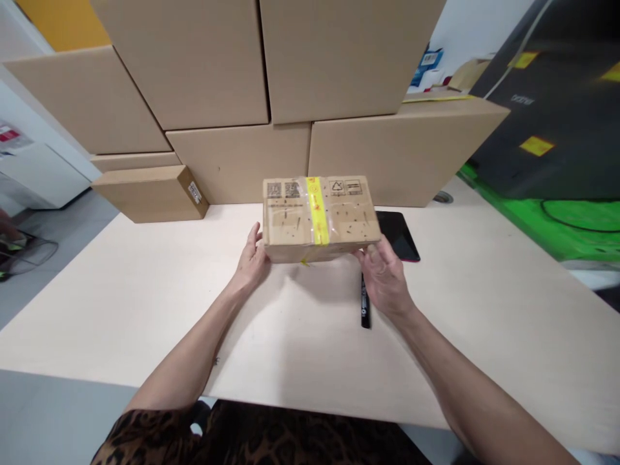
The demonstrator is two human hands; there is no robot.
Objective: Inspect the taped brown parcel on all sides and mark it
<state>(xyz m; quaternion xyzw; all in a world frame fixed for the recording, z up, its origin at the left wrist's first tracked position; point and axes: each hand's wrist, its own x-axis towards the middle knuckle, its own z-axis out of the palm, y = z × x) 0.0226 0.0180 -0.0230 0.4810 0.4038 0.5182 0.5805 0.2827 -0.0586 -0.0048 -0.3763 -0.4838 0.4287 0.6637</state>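
Nearest the camera is the person's lap in leopard-print cloth (pixel 271 439), under the near edge of the table (pixel 145 303). Both bare forearms reach forward over the pale top.

The left hand (pixel 252 258) presses its fingers and thumb against the left end of a small box (pixel 317 219). The right hand (pixel 385 278) grips the box's near right corner, fingers curled under the edge. Between them they hold the box just above the table, its top tilted a little toward the camera; a soft shadow lies beneath it.

The box is already shut: a yellow tape (pixel 317 210) runs across the middle of its lid under clear tape, and printed codes and handling marks sit along the far edge. No handwritten mark can be made out on it, so sealing looks done and anything further, as far as can be judged, is still left.

Just under the right hand lies a black marker (pixel 365 310), capped as far as can be told, untouched. Beyond it, partly behind the box, a dark phone (pixel 400 232) lies flat on the table.

Farther back a flat carton (pixel 150 192) lies at the left, and behind everything a wall of large cartons (pixel 242 161) is stacked along the table's far edge. A black machine (pixel 557 116) stands at the far right.
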